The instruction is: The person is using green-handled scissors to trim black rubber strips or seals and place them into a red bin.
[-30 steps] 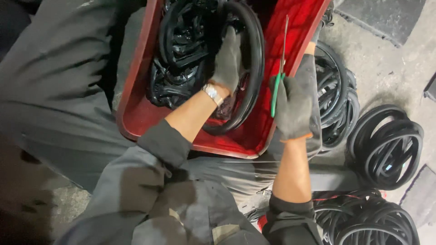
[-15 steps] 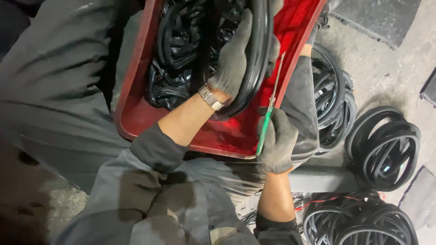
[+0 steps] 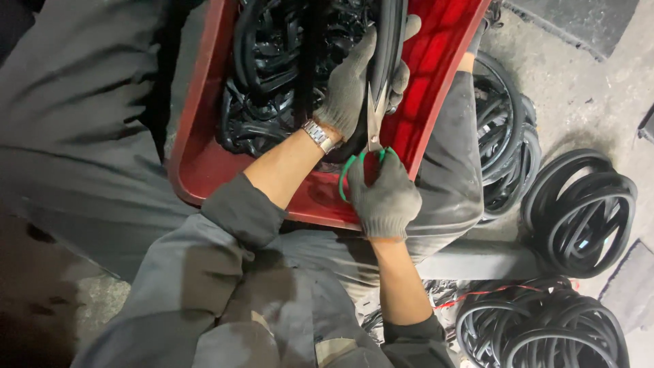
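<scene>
My left hand, in a grey knit glove with a wristwatch, grips a black rubber ring over the red tray on my lap. My right hand, also gloved, holds green-handled scissors. The blades point up and meet the rubber ring just beside my left fingers. Several more black rubber rings lie tangled in the tray.
Coils of black rubber rings lie on the concrete floor at the right, beside my leg, and at the bottom right. A red wire runs across the lower coils. A dark mat lies top right.
My right hand has moved left from the tray's right edge, bringing the scissors over the tray and up to the ring. My left hand has shifted up and right along the ring.
</scene>
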